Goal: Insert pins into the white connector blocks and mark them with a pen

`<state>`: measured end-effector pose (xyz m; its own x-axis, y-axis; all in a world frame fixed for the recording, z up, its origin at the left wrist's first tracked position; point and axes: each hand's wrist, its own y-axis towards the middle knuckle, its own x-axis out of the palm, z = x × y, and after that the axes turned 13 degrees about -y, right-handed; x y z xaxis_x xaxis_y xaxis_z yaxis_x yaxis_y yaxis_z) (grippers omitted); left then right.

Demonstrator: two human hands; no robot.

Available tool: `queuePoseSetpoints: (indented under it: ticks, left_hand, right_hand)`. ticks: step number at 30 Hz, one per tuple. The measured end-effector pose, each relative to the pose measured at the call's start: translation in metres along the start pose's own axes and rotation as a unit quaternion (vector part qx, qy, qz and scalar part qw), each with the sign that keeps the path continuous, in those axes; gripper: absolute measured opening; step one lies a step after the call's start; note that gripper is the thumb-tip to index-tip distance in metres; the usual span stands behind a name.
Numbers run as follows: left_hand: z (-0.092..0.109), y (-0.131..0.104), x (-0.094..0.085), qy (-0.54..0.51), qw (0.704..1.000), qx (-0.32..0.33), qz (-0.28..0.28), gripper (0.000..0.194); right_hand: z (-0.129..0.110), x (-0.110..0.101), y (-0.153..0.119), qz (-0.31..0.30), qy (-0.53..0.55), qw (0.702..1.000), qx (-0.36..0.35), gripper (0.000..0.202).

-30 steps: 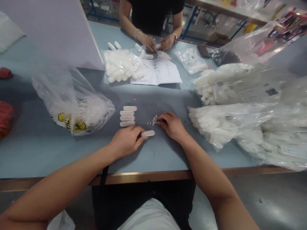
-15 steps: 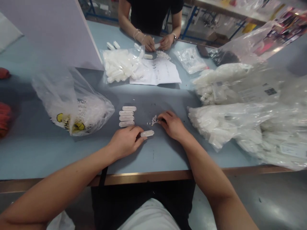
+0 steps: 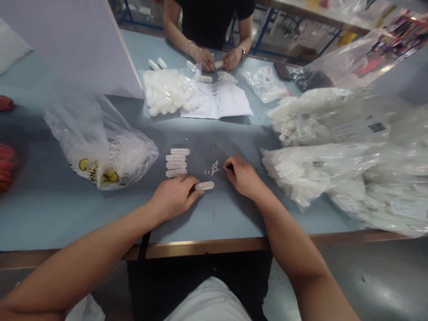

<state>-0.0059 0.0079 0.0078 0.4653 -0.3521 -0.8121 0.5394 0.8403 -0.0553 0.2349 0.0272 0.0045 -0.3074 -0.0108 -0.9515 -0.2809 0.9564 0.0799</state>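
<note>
My left hand (image 3: 175,196) is closed on one end of a white connector housing (image 3: 204,186), whose face with rows of small holes is turned up. Just beyond that hand, several similar white housings (image 3: 176,165) lie stacked in a column on the table. My right hand (image 3: 243,176) is held to the right of a little pile of tiny white plugs (image 3: 214,167), thumb and forefinger pinched together. Whatever is in that pinch is too small to make out. A few single plugs lie just left of the pile.
A clear bag of tiny white parts (image 3: 130,156) stands at left. Large bags of white parts (image 3: 310,174) fill the right side. Across the table, a co-worker's hands (image 3: 230,59) hold a white piece behind a bag of housings (image 3: 167,91) and a paper sheet (image 3: 230,102).
My right hand has drawn back slightly to the right, away from the pile, with its fingertips pinched. My left hand keeps the connector housing in nearly the same place.
</note>
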Motion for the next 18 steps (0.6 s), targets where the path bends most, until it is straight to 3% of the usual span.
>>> queuePoseSetpoints:
  ticks: [7,18]
  left_hand:
    - [0.000,0.000,0.000,-0.011,1.000,0.007,0.000,0.031]
    - [-0.002,-0.001,0.004,-0.008,1.000,0.026,0.016,0.031]
  right_hand:
    - [-0.017,-0.014,-0.006,0.000,0.118,0.992,-0.046,0.017]
    - [-0.030,-0.005,-0.010,-0.060,0.207,0.975,-0.046,0.011]
